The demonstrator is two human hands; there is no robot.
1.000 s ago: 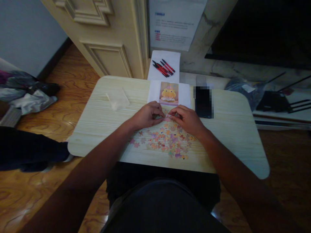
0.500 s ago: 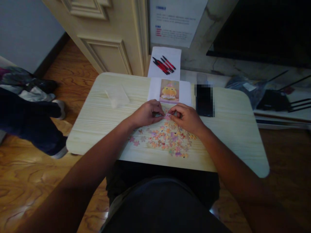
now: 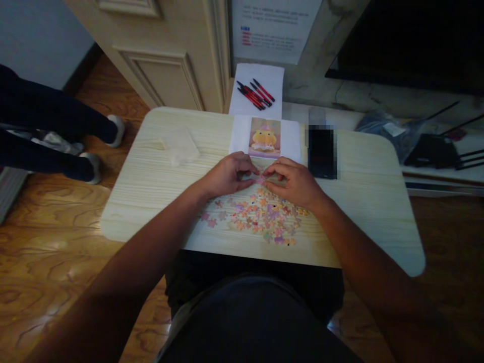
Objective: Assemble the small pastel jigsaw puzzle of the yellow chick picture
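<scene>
Several small pastel puzzle pieces [image 3: 260, 217] lie scattered on a pale wooden table [image 3: 159, 201] in front of me. My left hand [image 3: 227, 175] and my right hand [image 3: 293, 180] meet just above the pile, fingertips pinched together on a small pink puzzle piece [image 3: 260, 179]. Right behind my hands lies a reference picture [image 3: 264, 137] of a yellow cartoon figure on white paper.
A dark phone [image 3: 322, 152] lies right of the picture. A clear plastic bag [image 3: 179, 146] rests on the table's left part. Red and black pens [image 3: 254, 94] sit on a paper beyond the table. Another person's legs [image 3: 49, 133] stand on the wooden floor at left.
My hands have stayed together over the pieces, barely shifting. The other person's legs have walked from the lower left toward the upper left. The view has tilted slightly.
</scene>
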